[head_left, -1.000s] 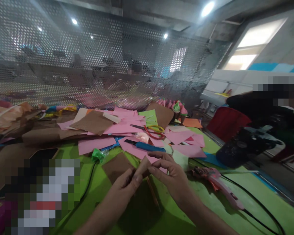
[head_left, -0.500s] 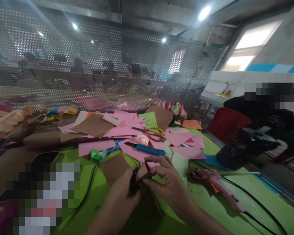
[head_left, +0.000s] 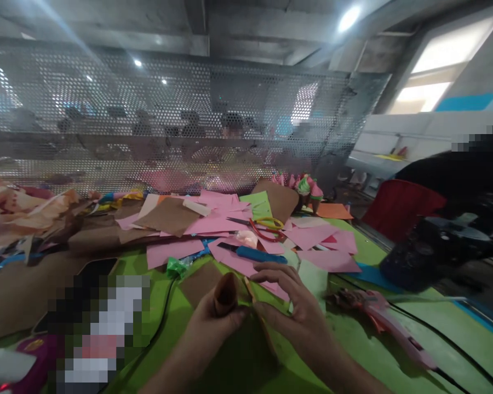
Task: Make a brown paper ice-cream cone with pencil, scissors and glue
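Note:
My left hand [head_left: 209,334] is wrapped round a brown rolled cone [head_left: 225,293], its open mouth tipped up towards me. On its right, my right hand [head_left: 298,309] pinches a thin brown sheet [head_left: 264,334] seen edge-on, between thumb and fingers. Whether this sheet is the loose flap of the cone or a separate piece, I cannot tell. Just beyond my hands a flat brown piece [head_left: 199,282] lies on the green table. A blue-handled knife [head_left: 261,254] rests on pink sheets past my right fingertips.
A pink glue gun [head_left: 394,325] with a black cord lies to the right. Scissors [head_left: 267,227], pink sheets [head_left: 217,210] and finished ice-cream cones [head_left: 310,189] are at the back. A phone [head_left: 94,271] lies left. A person in black [head_left: 472,164] is beyond a dark bin [head_left: 419,251].
The rolled cone has turned, so its mouth now faces up. My right hand has shifted right and its fingers have spread, with the brown sheet's edge moving away from the cone.

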`<action>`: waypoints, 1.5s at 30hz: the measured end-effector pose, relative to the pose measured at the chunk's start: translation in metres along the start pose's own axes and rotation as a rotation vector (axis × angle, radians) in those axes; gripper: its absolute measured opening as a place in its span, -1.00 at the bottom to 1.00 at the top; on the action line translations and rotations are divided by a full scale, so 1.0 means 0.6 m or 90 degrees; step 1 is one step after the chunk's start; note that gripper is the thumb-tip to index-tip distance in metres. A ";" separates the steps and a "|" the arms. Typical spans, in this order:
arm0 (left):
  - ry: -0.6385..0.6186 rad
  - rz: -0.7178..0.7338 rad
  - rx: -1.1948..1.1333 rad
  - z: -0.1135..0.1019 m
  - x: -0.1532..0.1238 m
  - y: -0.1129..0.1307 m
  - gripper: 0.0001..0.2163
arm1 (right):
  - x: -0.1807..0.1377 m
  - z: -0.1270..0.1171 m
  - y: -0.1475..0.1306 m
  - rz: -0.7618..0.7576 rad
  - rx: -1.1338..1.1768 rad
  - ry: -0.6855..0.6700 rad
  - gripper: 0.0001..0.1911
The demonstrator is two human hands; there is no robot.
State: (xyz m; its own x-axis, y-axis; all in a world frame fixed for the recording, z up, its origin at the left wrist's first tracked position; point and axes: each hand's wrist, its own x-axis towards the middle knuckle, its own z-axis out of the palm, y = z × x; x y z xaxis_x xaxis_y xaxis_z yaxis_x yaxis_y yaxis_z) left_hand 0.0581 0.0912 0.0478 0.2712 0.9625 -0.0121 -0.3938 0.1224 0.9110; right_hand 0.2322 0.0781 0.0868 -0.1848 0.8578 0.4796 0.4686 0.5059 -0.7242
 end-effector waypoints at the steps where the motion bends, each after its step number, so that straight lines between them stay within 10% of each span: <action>1: 0.009 -0.002 0.001 -0.001 0.000 -0.001 -0.69 | 0.000 0.001 0.001 -0.003 0.009 -0.012 -0.74; 24: 0.052 0.094 0.105 0.002 0.019 -0.025 -0.75 | -0.009 0.009 -0.007 0.003 0.054 -0.103 -0.53; 45: 0.031 0.213 0.461 -0.006 -0.004 -0.012 -0.83 | -0.005 0.020 -0.019 -0.072 -0.170 -0.129 -0.92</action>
State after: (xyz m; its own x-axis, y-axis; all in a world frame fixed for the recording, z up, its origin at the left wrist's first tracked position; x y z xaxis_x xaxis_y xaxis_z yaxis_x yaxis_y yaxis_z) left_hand 0.0569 0.0891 0.0398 0.1938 0.9318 0.3070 0.2249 -0.3468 0.9106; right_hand 0.2170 0.0712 0.0875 -0.4040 0.8119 0.4213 0.6398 0.5800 -0.5042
